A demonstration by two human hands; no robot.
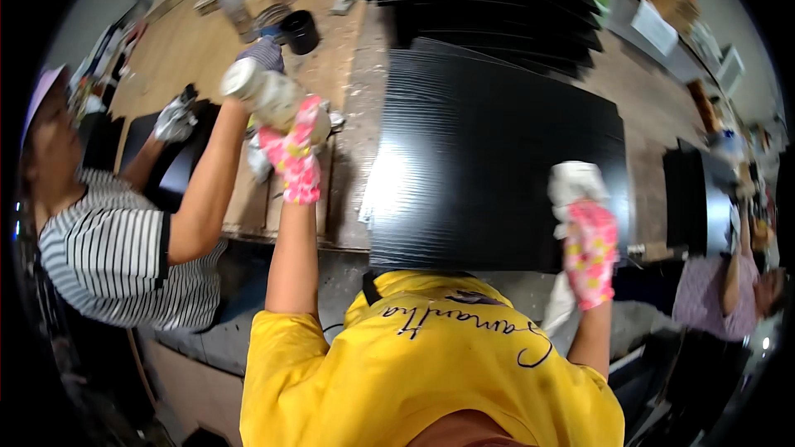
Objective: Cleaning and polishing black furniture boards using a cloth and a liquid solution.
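My left hand (296,157), in a pink flowered glove, is closed around a cloudy plastic bottle (277,103) with a white cap. The bottle is tilted, cap toward the upper left, above the wooden table left of the panel. My right hand (591,252), in a matching glove, grips a white cloth (580,185) at the right side of a glossy black panel (489,161). Part of the cloth hangs below the hand, past the panel's near edge. The panel lies flat in front of me, with a bright reflection on its left part.
A stack of black panels (489,0) stands behind. A black cup (300,32) and a clear bottle (234,8) are at the back left. A co-worker in a striped shirt (116,236) reaches in from the left; another person (719,294) works at the right beside upright black panels (686,199).
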